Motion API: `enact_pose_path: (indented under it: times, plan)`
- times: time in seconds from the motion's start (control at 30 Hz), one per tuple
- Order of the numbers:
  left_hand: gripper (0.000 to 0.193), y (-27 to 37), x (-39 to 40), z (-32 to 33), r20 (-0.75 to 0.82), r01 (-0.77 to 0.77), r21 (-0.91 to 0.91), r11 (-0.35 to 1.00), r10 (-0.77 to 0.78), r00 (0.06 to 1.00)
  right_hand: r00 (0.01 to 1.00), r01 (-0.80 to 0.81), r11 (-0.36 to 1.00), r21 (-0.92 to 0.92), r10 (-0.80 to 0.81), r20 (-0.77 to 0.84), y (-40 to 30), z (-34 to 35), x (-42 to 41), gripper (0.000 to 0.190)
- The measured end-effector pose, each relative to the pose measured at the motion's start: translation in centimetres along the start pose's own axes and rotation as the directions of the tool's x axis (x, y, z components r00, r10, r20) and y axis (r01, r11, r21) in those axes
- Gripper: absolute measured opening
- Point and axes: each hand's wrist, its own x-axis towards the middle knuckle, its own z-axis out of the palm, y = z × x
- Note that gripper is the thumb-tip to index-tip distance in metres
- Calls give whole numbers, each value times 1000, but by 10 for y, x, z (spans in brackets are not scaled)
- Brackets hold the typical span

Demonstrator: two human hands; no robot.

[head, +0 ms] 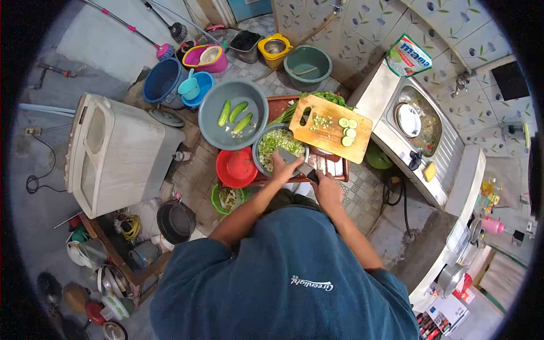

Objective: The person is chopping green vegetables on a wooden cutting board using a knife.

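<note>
My right hand [328, 189] is closed on the black handle of a kitchen knife [304, 168]. The blade slants up and left over a grey bowl of chopped green vegetables [272, 148]. My left hand [285, 166] is at the bowl's near edge, its fingers against the blade; whether it grips the blade or a piece of food I cannot tell. Just beyond the bowl lies a wooden cutting board [332, 127] with cucumber slices [347, 131] and small chopped bits on it. A large grey basin [212, 127] at the left holds several whole cucumbers [241, 123].
A red basin [236, 167] and a green basket with scraps [229, 199] stand at the left. Leafy greens [325, 98] lie behind the board. At the right is a steel sink [437, 148] with dishes; a white washing machine [114, 153] stands far left.
</note>
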Motion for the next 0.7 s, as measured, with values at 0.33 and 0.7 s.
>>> enact_pose_path:
  times: [0.33, 0.7]
  plan:
    - [42, -41, 41, -34, -89, 440, -118, 890, -451, 888, 980, -27, 999, 24, 22, 199, 27, -43, -5, 31]
    - [25, -44, 21, -38, -33, 90, -51, 995, -92, 995, 980, -75, 933, 352, 135, -149, 69, -18, 64, 25]
